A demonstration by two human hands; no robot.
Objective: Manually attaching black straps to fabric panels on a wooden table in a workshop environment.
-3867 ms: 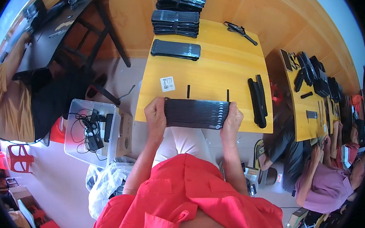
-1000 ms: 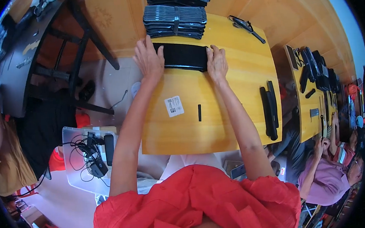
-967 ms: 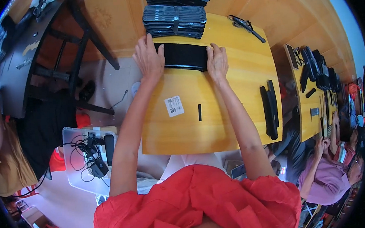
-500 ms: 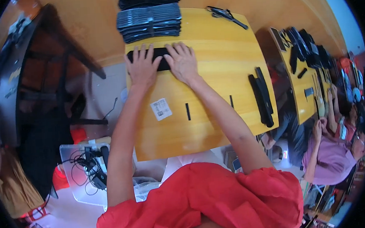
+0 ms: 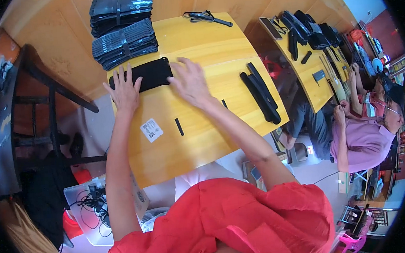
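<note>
A flat black rectangular piece, like a thin pouch [image 5: 154,74], lies on the yellow table [image 5: 199,141] below the stacks. My left hand [image 5: 126,93] rests flat on its left part, fingers spread. Just off its right end is my right hand [image 5: 192,84], slightly blurred, with fingers apart and nothing in them. Nearer me are a white printed label [image 5: 151,130] and a short black strip [image 5: 179,126]. A second black strip [image 5: 224,104] is partly hidden beside my right forearm.
Banded stacks of flat black packages [image 5: 124,41] stand at the far left. A black handled tool [image 5: 207,18] lies at the back, long black sleeves [image 5: 261,94] at the right. A clear bin of cables [image 5: 84,214] is at lower left. People sit by another table [image 5: 309,79].
My right hand has come off the black pouch and moved right of it. My left hand stays on it. The whole view has shifted and turned, so the table appears farther left.
</note>
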